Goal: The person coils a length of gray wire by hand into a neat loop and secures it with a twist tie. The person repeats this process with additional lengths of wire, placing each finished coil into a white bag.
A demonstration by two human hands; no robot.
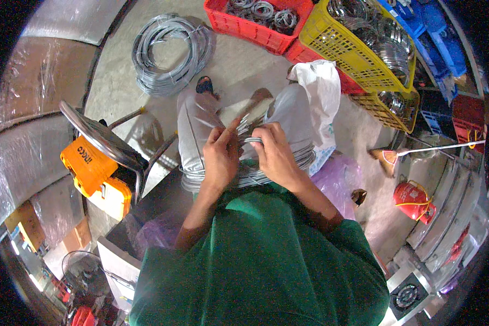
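Note:
A coil of thin grey wire (307,158) lies across my lap, its strands spreading to both sides under my wrists. My right hand (277,156) is closed round a few looped strands, which bend out past the thumb and fingers. Beside it, my left hand (220,158) is closed at the bundle of wire ends (244,124) that stick up between the two hands. The left fingers partly hide where they meet the wire.
A larger grey wire coil (141,57) lies on the floor ahead. Red (244,30) and yellow crates (342,60) hold wire rings. At left stand a metal-framed chair (106,141) and orange cases (87,157). A white sack (323,92), broom (388,160) and red gas cylinder (410,200) are right.

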